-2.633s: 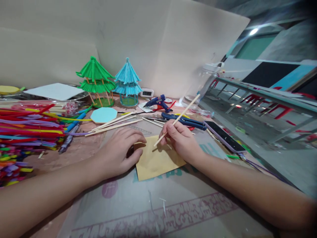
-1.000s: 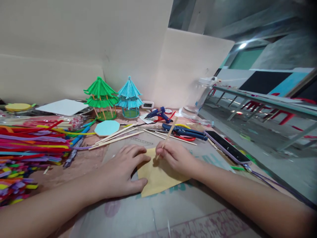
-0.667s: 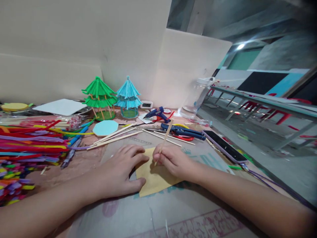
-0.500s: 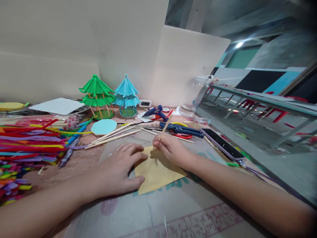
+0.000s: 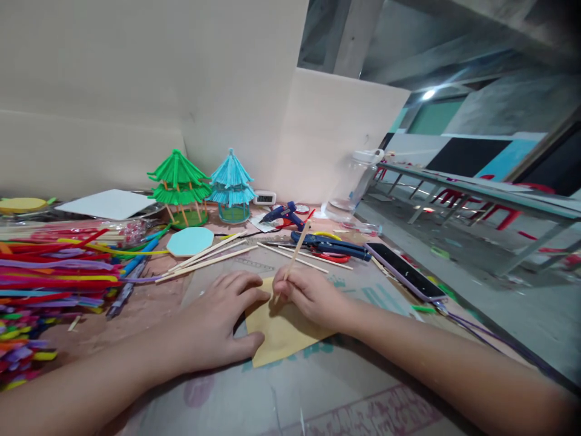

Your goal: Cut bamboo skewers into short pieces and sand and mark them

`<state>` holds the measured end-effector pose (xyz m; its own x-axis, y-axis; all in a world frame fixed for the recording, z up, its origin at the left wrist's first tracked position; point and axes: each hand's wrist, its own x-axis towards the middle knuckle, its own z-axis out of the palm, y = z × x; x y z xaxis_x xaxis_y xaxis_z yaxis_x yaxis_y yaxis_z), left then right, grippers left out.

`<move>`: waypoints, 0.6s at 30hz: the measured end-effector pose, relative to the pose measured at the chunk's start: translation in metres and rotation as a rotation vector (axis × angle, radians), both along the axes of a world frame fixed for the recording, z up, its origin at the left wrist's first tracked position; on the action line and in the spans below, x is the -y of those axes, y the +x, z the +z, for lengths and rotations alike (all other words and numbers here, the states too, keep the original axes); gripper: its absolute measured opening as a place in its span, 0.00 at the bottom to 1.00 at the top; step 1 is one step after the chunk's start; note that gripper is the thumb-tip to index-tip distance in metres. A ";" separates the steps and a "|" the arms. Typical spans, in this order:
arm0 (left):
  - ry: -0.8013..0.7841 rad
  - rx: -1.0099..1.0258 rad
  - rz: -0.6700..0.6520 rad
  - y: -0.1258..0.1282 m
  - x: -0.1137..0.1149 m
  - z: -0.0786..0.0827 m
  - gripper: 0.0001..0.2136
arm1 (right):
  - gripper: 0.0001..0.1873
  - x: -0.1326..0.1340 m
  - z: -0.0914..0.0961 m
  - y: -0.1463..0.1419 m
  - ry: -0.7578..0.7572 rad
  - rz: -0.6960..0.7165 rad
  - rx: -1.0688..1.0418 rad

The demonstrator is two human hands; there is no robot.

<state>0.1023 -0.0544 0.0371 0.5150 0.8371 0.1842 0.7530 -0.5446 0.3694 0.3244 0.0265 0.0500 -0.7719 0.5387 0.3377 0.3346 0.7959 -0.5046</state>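
My left hand lies flat with fingers stretched on the left part of a tan sheet of sandpaper, pressing it to the table. My right hand pinches a thin wooden stick near its lower end. The stick slants up and away, and its lower tip rests on the sandpaper's far edge, close to my left fingertips.
Loose wooden sticks and a pale blue octagon lie beyond my hands. Coloured pipe cleaners are heaped at left. Green and blue pavilion models, a glue gun, scissors and a phone sit farther back and right.
My right hand has slid the stick's tip back and forth over the sandpaper, drawing nearer to my left hand, and the stick stands steeper. My left hand stays put.
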 end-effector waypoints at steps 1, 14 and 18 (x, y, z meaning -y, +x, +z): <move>-0.003 -0.003 0.004 0.000 0.000 0.000 0.25 | 0.12 0.000 0.000 0.000 0.033 -0.018 -0.002; -0.010 0.006 0.011 0.000 0.001 0.002 0.24 | 0.13 -0.010 -0.001 0.001 0.037 -0.137 -0.077; -0.010 0.001 0.007 0.000 0.001 0.002 0.24 | 0.14 -0.004 0.000 0.001 -0.059 -0.026 -0.036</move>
<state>0.1024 -0.0552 0.0396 0.5087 0.8426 0.1766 0.7564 -0.5354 0.3758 0.3250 0.0304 0.0500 -0.7452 0.5784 0.3319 0.3362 0.7557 -0.5621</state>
